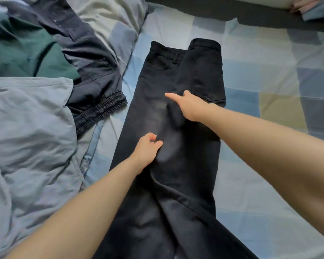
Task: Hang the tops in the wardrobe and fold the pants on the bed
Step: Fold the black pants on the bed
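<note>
Black cotton pants [178,113] are lying lengthwise on the blue-checked bed sheet [251,75], one side folded over; the left hand [148,149] is pinching their middle crease while the right hand [190,107] is pressing flat-fingered above it.

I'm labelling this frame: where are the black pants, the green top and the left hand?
black pants [200,75]: head view, on the seat below the waistband.
green top [17,51]: head view, mid-fabric.
left hand [146,152]: head view, back of the hand.
</note>
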{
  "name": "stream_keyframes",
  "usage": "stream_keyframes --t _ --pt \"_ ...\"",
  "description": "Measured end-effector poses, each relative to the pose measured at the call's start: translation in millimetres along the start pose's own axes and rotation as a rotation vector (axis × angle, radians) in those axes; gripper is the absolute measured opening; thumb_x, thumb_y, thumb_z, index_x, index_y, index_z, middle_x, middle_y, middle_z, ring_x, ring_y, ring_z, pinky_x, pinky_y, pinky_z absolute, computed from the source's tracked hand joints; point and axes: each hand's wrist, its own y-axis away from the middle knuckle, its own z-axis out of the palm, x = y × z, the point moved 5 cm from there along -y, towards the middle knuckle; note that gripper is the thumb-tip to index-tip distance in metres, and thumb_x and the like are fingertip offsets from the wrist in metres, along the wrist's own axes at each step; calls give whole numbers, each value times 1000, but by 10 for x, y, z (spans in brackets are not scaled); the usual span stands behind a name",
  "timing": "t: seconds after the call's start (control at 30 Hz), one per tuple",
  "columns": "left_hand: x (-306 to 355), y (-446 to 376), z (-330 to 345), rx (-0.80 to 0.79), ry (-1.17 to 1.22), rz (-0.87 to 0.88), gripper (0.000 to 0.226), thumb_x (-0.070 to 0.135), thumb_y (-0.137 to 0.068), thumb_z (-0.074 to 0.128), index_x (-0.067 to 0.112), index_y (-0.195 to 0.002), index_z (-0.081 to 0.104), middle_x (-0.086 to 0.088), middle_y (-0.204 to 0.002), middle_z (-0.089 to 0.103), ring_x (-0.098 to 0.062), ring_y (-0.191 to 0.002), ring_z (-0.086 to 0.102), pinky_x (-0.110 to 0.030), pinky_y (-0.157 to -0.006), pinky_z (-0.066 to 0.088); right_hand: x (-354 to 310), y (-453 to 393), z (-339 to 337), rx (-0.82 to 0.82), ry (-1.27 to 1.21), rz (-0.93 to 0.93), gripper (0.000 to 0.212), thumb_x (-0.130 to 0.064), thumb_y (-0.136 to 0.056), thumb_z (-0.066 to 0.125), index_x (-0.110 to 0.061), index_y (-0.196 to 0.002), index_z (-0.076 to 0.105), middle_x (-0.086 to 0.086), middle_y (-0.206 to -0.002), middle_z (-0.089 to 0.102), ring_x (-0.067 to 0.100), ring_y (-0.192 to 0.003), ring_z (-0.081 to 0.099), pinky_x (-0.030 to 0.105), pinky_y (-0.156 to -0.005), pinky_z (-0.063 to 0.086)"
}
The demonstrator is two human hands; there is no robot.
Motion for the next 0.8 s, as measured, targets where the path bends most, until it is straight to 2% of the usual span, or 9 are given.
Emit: stream_keyframes --t 0.07,0.13,0.3,0.43,0.53,0.63,0.7,0.77,0.8 --pt "22 78 -8 -52 42 72 12 22 -94 60 14 -101 56 -1 -77 70 -9 -66 61 -21 -63 46 -34 -178 49 -39 139 -43 76 6 -90 30 -40 -150 17 16 -131 39 35 -99 53 37 -78 42" --pt "50 178 -60 -114 43 119 9 19 -95 59 15 -95 51 14 -54 56 0 -46 47 -11 -49 36 4 -257 31 -36 182 13 63 3 -90 33 -29 -144 28 16 -124 45 37 -104 52 41 -79 42" --pt "-35 281 -557 -147 1 178 17 18 -95 58 10 -89 45 -5 -62 35 -16 -57 33 -22 -48 36 -115 -390 -146 154 175 112 35 5 -87 44 -10 -118 40 18 -117 40 35 -83 47 41 -67 40" --pt "-416 264 -1018 -71 171 -4 13 16 -95 58 16 -85 50 2 -58 53 -17 -62 44 -29 -60 37 -613 -583 -316 295 129 -23 33 9 -85 50 -4 -114 46 16 -120 43 37 -99 55 37 -68 36" --pt "-598 275 -1218 18 273 -75 15 10 -97 54 14 -83 52 3 -57 61 -8 -49 51 -21 -47 42 -901 -695 -325 307 114 -37 32 8 -86 50 -2 -117 47 15 -122 42 36 -102 54 36 -69 36" --pt "-729 223 -1267 47 242 -113 14 9 -94 58 13 -82 54 4 -52 55 -5 -42 47 -20 -44 42 -1041 -806 -186 235 90 67 43 2 -89 48 3 -130 38 15 -134 34 39 -114 48 40 -78 41" --pt "-833 175 -1225 38 216 -159 16 6 -93 59 11 -79 54 8 -44 50 -4 -37 44 -20 -44 41 -1069 -896 -56 53 47 113 59 -2 -92 42 3 -146 18 19 -150 18 41 -135 29 44 -101 37" --pt "-926 145 -1169 29 257 -218 19 8 -94 59 11 -76 56 1 -54 54 -9 -47 48 -21 -51 43 -1046 -937 -41 -39 -193 113 79 -4 -92 44 -13 -153 -5 17 -158 0 40 -143 17 44 -113 27" --pt "-969 141 -1149 28 306 -243 17 13 -94 60 11 -77 58 -5 -64 58 -15 -58 53 -25 -58 46 -1036 -939 -83 1 -324 77 85 -4 -89 48 -20 -153 -7 16 -159 4 38 -142 21 42 -113 27"
